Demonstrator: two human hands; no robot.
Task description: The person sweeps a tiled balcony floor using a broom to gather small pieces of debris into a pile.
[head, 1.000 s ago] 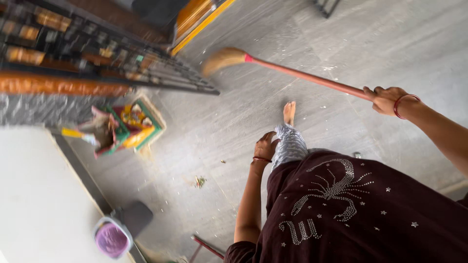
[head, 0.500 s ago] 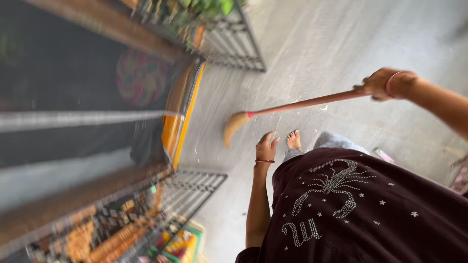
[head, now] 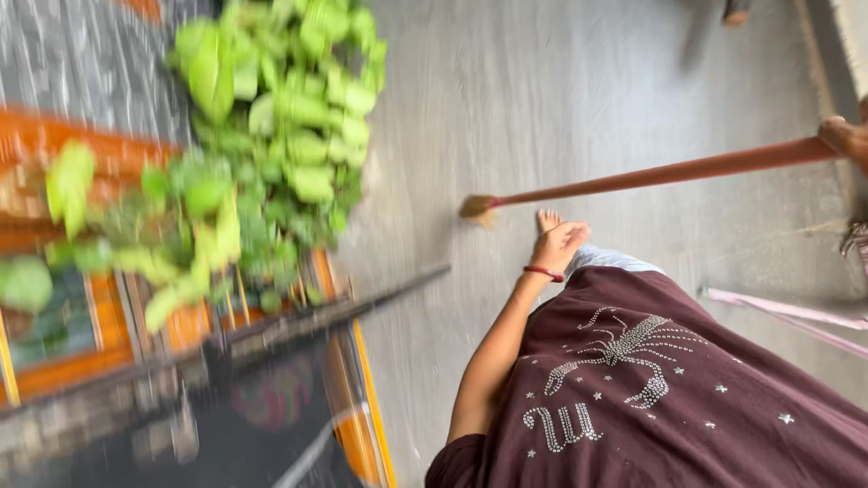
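Note:
My right hand (head: 848, 136) is at the right edge of the view, shut on the reddish handle of a broom (head: 669, 170). The handle runs left across the grey floor (head: 579, 81) to the straw-coloured broom head (head: 477, 208), which rests on the floor just ahead of my bare foot (head: 546, 220). My left hand (head: 561, 244) hangs by my side with a red bangle at the wrist. Its fingers are loosely apart and hold nothing. It is close to the pale trouser leg and the dark maroon top (head: 651, 389).
A leafy green plant (head: 271, 136) fills the upper left, in front of orange woodwork and a dark metal grille (head: 298, 316). An orange-yellow frame (head: 366, 425) borders the floor at lower left. A pale pink rod (head: 787, 312) lies at the right.
The view has swung round, so the plant now fills the left. The broom head has swept in close to my foot. My left hand has lifted slightly off my leg.

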